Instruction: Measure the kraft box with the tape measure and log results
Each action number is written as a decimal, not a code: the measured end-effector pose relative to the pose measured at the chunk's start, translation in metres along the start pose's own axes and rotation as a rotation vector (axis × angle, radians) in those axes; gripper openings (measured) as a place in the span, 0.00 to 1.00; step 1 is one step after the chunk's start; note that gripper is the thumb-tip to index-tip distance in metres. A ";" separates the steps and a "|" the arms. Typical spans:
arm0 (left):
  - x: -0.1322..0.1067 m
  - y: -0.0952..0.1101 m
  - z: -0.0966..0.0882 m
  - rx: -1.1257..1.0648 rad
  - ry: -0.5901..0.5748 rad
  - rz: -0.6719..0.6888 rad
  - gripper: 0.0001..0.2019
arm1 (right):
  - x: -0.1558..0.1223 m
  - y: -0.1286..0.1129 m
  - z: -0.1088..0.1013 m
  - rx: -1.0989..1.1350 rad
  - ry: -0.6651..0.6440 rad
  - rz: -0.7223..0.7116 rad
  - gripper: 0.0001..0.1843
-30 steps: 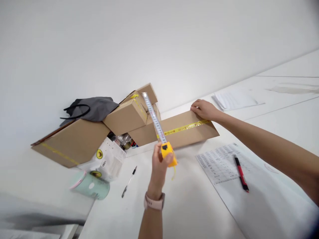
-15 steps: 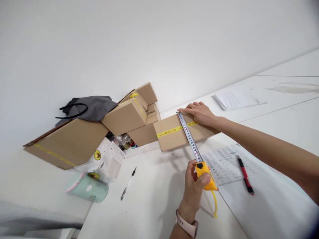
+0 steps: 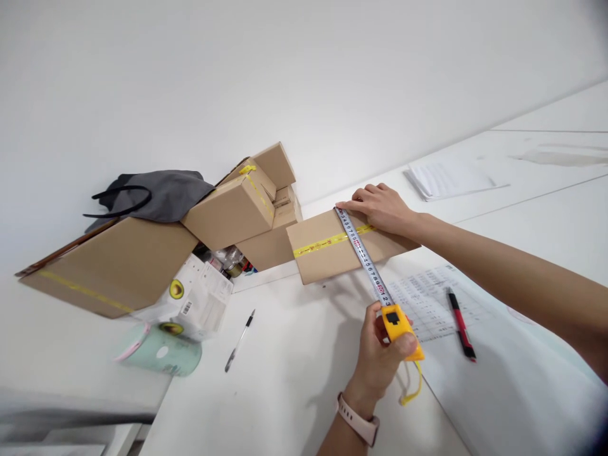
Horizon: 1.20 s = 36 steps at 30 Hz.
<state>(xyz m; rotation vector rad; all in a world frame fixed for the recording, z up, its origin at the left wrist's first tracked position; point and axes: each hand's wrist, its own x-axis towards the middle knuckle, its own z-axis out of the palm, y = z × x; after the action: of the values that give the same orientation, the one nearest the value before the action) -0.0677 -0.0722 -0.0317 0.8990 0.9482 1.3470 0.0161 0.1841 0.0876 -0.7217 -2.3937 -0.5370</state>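
Observation:
My left hand (image 3: 380,354), with a pink watch band at the wrist, is closed around a yellow tape measure (image 3: 401,329), its thumb on top. The silver blade (image 3: 363,256) is drawn out and lies across a flat cardboard box (image 3: 318,259) with yellow printed tape. At the box's far edge, my right hand (image 3: 384,209) holds the blade's end with one digit; its other fingers are bent over that edge and partly hidden. Beneath the tape measure lies a printed sheet (image 3: 432,294) with rows of figures.
Left stand stacked cardboard boxes (image 3: 232,218), a larger box (image 3: 118,266) under a dark grey bag (image 3: 180,193), a white avocado-print carton (image 3: 204,294) and a mint canister (image 3: 164,351). A pen (image 3: 240,342), a red-black pen (image 3: 460,326) and stacked papers (image 3: 446,180) lie on the table.
My left hand and the tape measure have shifted slightly right, and a bit more blade shows. My right hand stays at the box's far edge. The view has moved a little.

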 end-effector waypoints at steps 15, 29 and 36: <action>-0.082 0.005 -0.010 0.215 0.035 -0.084 0.43 | -0.066 -0.051 -0.001 0.079 0.161 0.037 0.28; -0.079 0.025 -0.002 0.742 -0.145 -0.232 0.39 | -0.151 -0.050 -0.091 1.290 0.093 0.836 0.23; -0.060 0.020 -0.001 0.840 -0.035 -0.115 0.52 | -0.205 -0.109 -0.086 1.213 -0.288 0.627 0.25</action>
<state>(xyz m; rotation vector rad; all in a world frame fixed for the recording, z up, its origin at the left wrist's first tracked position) -0.0761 -0.1313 -0.0112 1.4534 1.5510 0.8068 0.1266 -0.0198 0.0021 -0.8761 -2.0047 1.2298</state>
